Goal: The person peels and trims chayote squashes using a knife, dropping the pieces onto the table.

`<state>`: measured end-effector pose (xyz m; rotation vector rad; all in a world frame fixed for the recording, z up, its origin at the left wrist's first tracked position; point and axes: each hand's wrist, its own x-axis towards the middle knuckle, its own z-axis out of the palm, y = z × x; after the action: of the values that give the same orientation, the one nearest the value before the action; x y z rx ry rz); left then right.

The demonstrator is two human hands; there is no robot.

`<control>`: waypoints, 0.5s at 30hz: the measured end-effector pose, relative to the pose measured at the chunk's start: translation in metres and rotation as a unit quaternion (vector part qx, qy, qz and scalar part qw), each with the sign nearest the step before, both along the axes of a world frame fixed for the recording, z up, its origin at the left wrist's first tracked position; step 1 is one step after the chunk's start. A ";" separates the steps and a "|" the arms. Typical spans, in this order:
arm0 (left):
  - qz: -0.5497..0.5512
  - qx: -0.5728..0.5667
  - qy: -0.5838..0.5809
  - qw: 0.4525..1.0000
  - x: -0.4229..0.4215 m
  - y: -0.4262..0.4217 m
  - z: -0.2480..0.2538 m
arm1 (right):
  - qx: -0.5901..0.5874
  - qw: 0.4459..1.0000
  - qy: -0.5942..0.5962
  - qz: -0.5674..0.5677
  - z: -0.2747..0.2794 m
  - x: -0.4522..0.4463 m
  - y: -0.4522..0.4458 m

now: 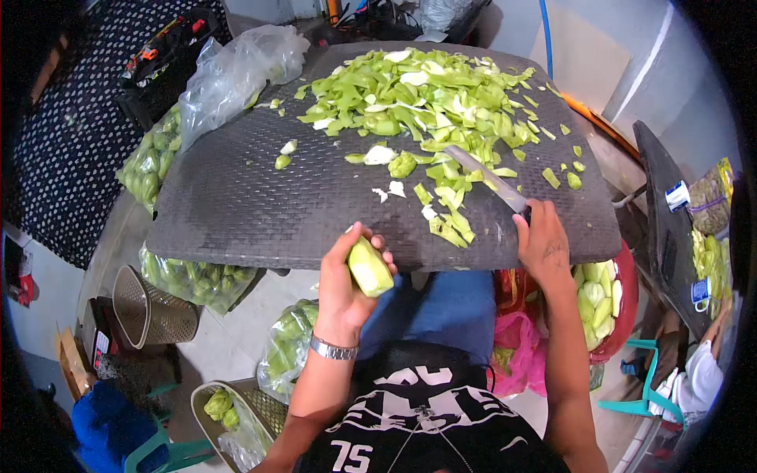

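Left hand (347, 276) gripping mostly peeled vegetable (369, 270), right hand (546, 240) holding knife (489, 180) over tabletop (229, 197); peeled pieces (597, 299) filling basin (629, 292) by its near-right corner, bagged unpeeled ones (150, 167) sitting left.

Left hand (345, 288) curled, palm up; right hand (546, 243) clenched, back up.

Left side: woven bin (169, 319) and white-dotted black cloth (79, 118). Right side: teal chair (650, 378). Rear: blue cord (546, 35), running vertically.
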<state>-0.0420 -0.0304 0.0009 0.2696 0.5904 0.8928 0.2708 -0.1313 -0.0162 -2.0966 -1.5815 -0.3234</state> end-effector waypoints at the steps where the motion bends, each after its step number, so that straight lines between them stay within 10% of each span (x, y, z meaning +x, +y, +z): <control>1: -0.008 0.004 -0.001 1.000 -0.001 -0.003 0.002 | -0.013 0.999 0.046 0.018 0.009 -0.005 -0.005; 15: -0.017 -0.005 -0.012 1.000 -0.008 -0.005 -0.012 | -0.126 0.988 0.018 0.084 0.036 -0.058 -0.081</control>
<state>-0.0496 -0.0355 -0.0116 0.2598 0.5655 0.8584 0.2133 -0.2120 0.0200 -2.1177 -1.8441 -0.0275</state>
